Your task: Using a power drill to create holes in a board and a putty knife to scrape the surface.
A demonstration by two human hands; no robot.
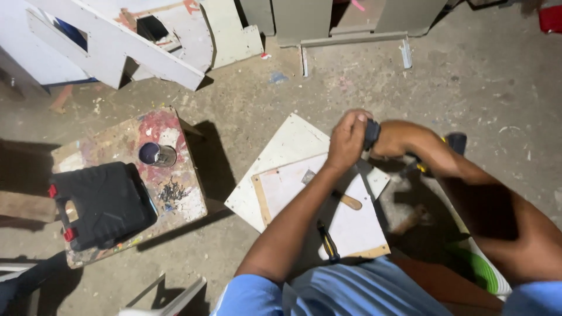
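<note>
Head view looking down at a concrete floor. Left hand is curled shut on a dark tool grip, fingers wrapped over its top; the right hand is just behind the grip, touching it, mostly hidden by it and the left hand, so cannot tell if it's closed or spread. Both hands are raised above a stack of white boards lying flat on the floor; the upper board has a raw wood edge. On the boards: a wooden-handled tool under the left forearm, and a black-and-yellow screwdriver near the lower edge. A yellow-and-black power tool part pokes out behind the right forearm, blurry. To the left, well apart from the hands, a paint-stained small worktop carries a black plastic case with red latches, a round metal can and a pile of dark screws. Cut white panels lean at the top left. Green-and-white object lower right, partly hidden.
</note>
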